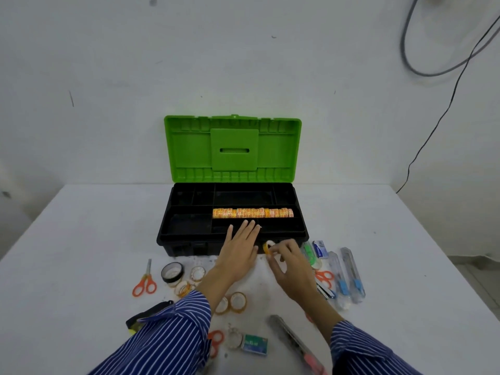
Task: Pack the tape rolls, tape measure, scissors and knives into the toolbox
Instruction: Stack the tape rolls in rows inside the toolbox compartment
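The right hand (288, 262) pinches a small tape roll (268, 248) just in front of the toolbox (173, 234). The left hand (240, 246) lies flat, fingers straight, over the toolbox's front rim. A row of rolls (252, 213) sits inside the toolbox.

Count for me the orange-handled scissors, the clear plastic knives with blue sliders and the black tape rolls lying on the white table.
Orange-handled scissors: 3 in view
Clear plastic knives with blue sliders: 2
Black tape rolls: 1
Total: 6
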